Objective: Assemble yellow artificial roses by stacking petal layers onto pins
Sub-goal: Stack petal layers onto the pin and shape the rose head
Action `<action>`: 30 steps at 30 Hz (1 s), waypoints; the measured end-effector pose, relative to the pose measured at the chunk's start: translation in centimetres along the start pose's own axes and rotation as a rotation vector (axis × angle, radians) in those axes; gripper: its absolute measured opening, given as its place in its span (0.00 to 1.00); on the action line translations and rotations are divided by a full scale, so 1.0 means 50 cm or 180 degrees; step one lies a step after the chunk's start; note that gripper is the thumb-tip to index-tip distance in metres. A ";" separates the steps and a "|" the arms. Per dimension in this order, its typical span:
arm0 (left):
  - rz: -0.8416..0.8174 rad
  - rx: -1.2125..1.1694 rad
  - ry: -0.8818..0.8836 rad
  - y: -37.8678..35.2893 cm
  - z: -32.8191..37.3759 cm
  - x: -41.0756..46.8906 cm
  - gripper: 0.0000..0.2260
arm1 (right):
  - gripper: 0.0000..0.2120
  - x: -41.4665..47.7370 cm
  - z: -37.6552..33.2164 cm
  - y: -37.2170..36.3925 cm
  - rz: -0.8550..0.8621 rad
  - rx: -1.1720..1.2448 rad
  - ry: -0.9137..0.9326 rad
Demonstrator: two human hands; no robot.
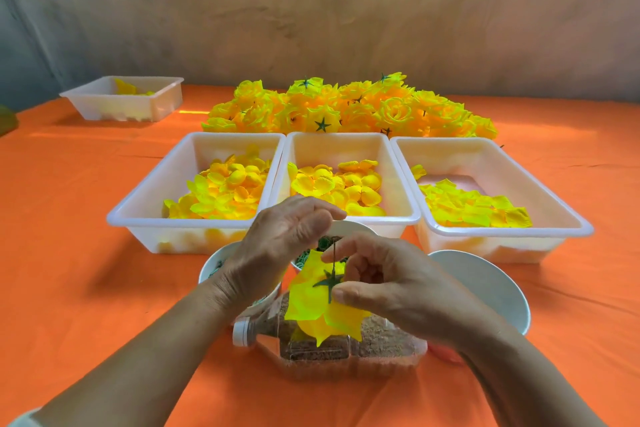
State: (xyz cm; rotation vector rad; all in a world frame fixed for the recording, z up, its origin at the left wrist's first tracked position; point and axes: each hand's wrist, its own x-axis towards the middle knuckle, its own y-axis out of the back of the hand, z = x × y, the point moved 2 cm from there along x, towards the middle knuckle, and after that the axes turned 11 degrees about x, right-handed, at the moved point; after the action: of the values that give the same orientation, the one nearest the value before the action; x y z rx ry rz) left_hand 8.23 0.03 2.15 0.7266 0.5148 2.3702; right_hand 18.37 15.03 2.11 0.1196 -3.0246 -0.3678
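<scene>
Where a clear plastic bottle with a white cap (381, 343) lies on its side on the orange cloth (86, 218), both hands work just above it. The right hand (398, 284) pinches a stack of yellow fabric petal layers (308, 302) at the green star-shaped calyx (328, 281), and the left hand (277, 246) nips the top of the thin dark pin (334, 250) rising through them. Beyond stand white round bowls (491, 288), then three white plastic trays (339, 149) of loose petals, then a heap of finished yellow roses (346, 107).

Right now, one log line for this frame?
phase: stacking | left hand: pinches pin top | right hand: holds petal layers at green calyx | finished roses: piled behind trays
</scene>
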 end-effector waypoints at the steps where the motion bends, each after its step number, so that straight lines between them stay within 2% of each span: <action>1: 0.0066 -0.0209 0.0075 0.005 -0.005 0.003 0.32 | 0.13 -0.003 0.000 0.003 0.0020 0.0096 -0.0022; 3: 0.0317 -0.0366 0.0234 0.016 -0.014 0.009 0.30 | 0.14 -0.006 -0.001 0.007 0.0090 0.0094 -0.0038; 4: 0.0487 -0.0207 0.0341 0.021 -0.022 0.016 0.27 | 0.14 -0.007 -0.001 0.007 0.0106 0.0010 -0.0027; 7: 0.0703 0.0759 0.0662 0.028 -0.051 0.041 0.21 | 0.11 -0.005 0.000 0.005 0.0143 -0.0238 -0.0008; 10: 0.0195 0.1885 0.0968 0.013 -0.086 0.062 0.21 | 0.07 -0.002 -0.002 0.002 0.0276 -0.0545 0.0105; 13: -0.0174 0.2550 0.0980 0.001 -0.118 0.062 0.22 | 0.04 0.001 -0.009 -0.001 0.0270 -0.0834 0.0232; 17: -0.0207 0.2454 0.0945 0.000 -0.144 0.063 0.22 | 0.04 0.004 -0.011 -0.002 0.0271 -0.0931 0.0268; 22: -0.0295 0.2546 0.0800 0.004 -0.152 0.060 0.33 | 0.02 0.009 -0.028 -0.007 0.0241 -0.1076 0.0338; 24: -0.0264 0.2540 0.0797 0.007 -0.152 0.061 0.36 | 0.04 0.011 -0.041 -0.006 0.0263 -0.1031 0.0384; 26: -0.0292 0.2583 0.0785 0.006 -0.152 0.062 0.35 | 0.06 0.012 -0.053 -0.002 0.0302 -0.1012 0.0428; 30: -0.0340 0.2679 0.0756 0.001 -0.139 0.053 0.28 | 0.03 0.009 -0.078 0.004 0.0369 -0.1050 0.0461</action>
State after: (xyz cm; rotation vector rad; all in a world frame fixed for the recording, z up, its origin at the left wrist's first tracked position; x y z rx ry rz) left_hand 2.21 0.44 -2.25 0.7252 1.6578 2.0999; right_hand 18.33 14.24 5.98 -0.0507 -2.7672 -0.7998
